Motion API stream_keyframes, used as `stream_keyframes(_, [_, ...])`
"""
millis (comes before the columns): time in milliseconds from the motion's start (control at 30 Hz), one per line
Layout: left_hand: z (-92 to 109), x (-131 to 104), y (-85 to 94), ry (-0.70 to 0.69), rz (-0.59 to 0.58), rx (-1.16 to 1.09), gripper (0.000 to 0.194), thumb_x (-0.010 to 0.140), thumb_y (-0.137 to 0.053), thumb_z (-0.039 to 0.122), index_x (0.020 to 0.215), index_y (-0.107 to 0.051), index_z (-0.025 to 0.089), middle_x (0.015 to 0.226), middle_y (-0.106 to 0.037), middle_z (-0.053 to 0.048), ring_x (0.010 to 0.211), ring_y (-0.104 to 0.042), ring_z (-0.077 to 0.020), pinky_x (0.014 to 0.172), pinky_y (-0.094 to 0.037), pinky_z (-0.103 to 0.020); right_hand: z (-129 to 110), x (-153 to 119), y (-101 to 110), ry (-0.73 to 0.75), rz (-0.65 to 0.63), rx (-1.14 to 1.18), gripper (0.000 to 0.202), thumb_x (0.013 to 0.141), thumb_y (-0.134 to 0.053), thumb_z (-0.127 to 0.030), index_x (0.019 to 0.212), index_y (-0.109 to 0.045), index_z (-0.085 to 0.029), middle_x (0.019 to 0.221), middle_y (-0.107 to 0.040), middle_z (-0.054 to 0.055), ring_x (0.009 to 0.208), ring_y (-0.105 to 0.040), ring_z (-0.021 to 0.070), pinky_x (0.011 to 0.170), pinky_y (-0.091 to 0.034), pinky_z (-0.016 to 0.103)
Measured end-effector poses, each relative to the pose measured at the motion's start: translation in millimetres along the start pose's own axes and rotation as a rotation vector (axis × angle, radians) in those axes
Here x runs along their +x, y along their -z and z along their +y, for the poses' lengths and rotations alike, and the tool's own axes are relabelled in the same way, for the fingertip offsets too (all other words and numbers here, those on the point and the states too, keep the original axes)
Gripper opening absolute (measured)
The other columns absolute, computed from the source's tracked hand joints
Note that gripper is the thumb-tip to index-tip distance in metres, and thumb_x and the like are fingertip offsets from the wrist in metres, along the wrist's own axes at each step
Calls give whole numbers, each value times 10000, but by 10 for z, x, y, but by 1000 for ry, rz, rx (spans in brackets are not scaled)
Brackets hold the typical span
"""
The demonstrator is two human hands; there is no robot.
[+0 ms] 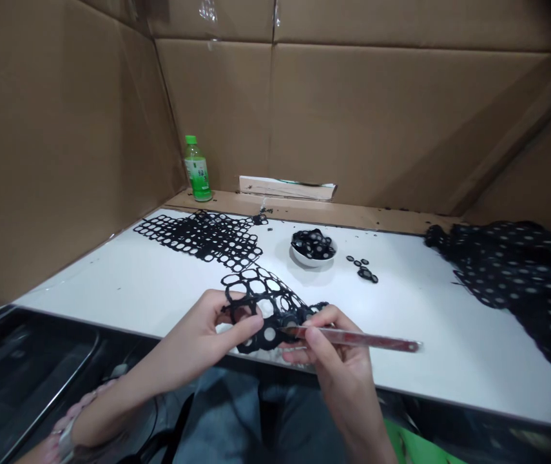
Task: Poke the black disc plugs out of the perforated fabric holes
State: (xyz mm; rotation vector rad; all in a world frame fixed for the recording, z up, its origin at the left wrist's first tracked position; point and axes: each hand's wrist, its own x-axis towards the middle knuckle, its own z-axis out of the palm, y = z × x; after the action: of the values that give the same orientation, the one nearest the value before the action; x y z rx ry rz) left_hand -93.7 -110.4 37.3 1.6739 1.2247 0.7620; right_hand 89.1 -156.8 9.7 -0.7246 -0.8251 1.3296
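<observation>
My left hand [227, 322] pinches the edge of a black openwork sheet [259, 283] of joined rings, thumb on top. My right hand [338, 361] grips a slim tool with a flat reddish-brown handle [372, 339]; its kind does not show clearly. The tool's pointed end meets the sheet beside a ringed piece with a small round hole. Some right-hand fingers lie under the sheet. From there the netting runs back to a wider spread of it lying on the white table [159, 283]. A white bowl [312, 260] heaped with black ring pieces stands beyond my right hand.
Several loose black rings [366, 274] lie right of the bowl. A heap of black dotted fabric [512, 277] covers the table's right end. A green-capped bottle [198, 174] stands at the back left. Cardboard walls [352, 116] enclose the back and left.
</observation>
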Motion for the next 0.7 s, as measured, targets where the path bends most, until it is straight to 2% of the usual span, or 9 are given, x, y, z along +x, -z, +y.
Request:
stream_keyframes(167, [-51, -35, -29, 63, 69, 29, 399, 653, -722, 471, 883, -582, 177, 876, -662, -46, 854, -624, -235, 722, -499, -318, -1, 15, 8, 8, 11, -59, 83, 791, -683, -214, 730, -626, -216, 664, -690, -50, 617, -723, 131, 591, -601, 178])
stream_keyframes(267, [-59, -33, -30, 36, 53, 52, 357, 700, -685, 460, 915, -594, 190, 909, -674, -47, 901, -630, -239, 788, -498, -337, -7, 32, 12, 10, 2, -94, 93, 792, -680, -214, 717, -625, -213, 671, -675, -50, 650, -726, 144, 604, -608, 203])
stream_keyframes(333, [-32, -24, -24, -4, 95, 102, 328, 700, -680, 459, 891, -623, 198, 897, -673, -41, 890, -631, -235, 801, -495, -338, -13, 41, 16, -4, -11, -94, 95, 793, -678, -221, 718, -620, -211, 682, -677, -45, 664, -731, 158, 607, -607, 208])
stream_keyframes(467, [51, -15, -4, -102, 180, 269, 271, 689, -674, 455, 775, -668, 198, 808, -670, -38, 835, -616, -238, 744, -496, -324, -19, 46, 8, -38, -23, -60, 105, 795, -677, -239, 725, -605, -208, 683, -692, -35, 668, -736, 174, 609, -602, 205])
stream_keyframes(700, [55, -32, 42, -134, 179, 367, 234, 721, -648, 439, 771, -671, 212, 790, -678, -22, 807, -606, -220, 695, -485, -296, 32, 52, -22, 4, 1, -62, 101, 803, -666, -254, 752, -593, -208, 709, -692, -25, 628, -733, 167, 576, -596, 194])
